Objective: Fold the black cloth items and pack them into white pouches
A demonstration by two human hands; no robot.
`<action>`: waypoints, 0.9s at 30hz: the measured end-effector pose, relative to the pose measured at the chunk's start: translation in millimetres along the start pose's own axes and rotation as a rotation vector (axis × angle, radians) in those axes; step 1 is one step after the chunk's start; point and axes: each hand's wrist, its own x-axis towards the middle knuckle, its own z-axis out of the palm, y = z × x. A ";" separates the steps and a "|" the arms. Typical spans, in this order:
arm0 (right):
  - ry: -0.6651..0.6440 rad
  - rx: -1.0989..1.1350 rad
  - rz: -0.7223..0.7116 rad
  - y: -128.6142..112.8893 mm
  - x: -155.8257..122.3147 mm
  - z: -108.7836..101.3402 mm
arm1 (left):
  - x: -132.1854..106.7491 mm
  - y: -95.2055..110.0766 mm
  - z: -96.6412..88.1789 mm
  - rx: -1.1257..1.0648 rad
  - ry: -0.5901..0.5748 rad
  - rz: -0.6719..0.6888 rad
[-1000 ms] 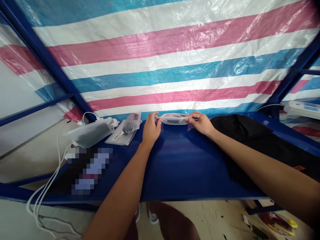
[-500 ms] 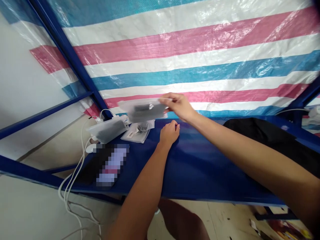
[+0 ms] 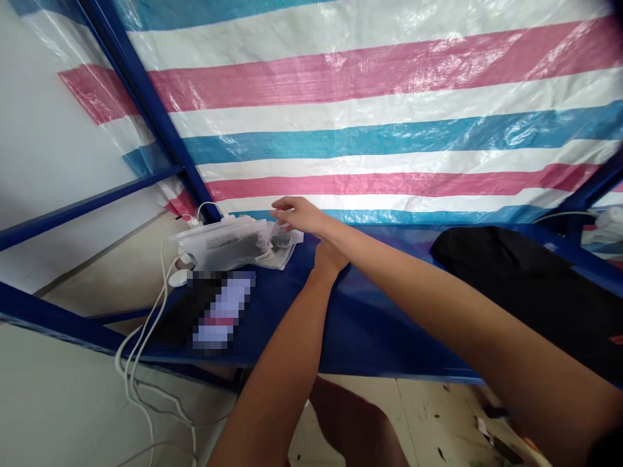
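Observation:
My right hand (image 3: pixel 298 215) reaches across to the left with its fingers stretched out, just over a pile of frosted plastic bags (image 3: pixel 226 242) with dark items inside. The fingertips hover at the pile's right end, above a smaller bag (image 3: pixel 281 246); nothing shows in the hand. My left hand (image 3: pixel 329 255) rests on the blue table top (image 3: pixel 370 324) under my right forearm, which hides its fingers.
A black cloth (image 3: pixel 516 279) lies on the right of the table. A blurred dark object (image 3: pixel 214 316) sits at the front left. White cables (image 3: pixel 146 337) hang off the left edge. A striped tarp (image 3: pixel 389 130) backs the blue frame (image 3: pixel 146 104).
My right hand carried the frosted bag from the table's middle up and leftward, then set it on the pile. My left hand let go of it and stayed on the table.

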 end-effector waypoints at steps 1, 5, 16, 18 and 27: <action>0.027 -0.075 -0.052 1.3 -19.0 -20.3 | 0.4 3.6 -2.0 0.059 0.006 -0.033; 0.177 -0.527 -0.102 20.5 -119.5 -122.2 | 0.6 14.3 -6.3 0.274 0.022 -0.147; 0.342 -1.157 0.274 79.8 -319.2 -257.9 | -1.0 18.3 -11.1 0.320 0.018 -0.142; 0.373 -1.103 0.268 79.8 -324.2 -253.3 | -2.0 18.3 -12.4 0.301 0.022 -0.145; 0.416 -1.162 0.322 82.7 -295.3 -247.1 | -2.5 13.3 -10.8 0.269 0.035 -0.132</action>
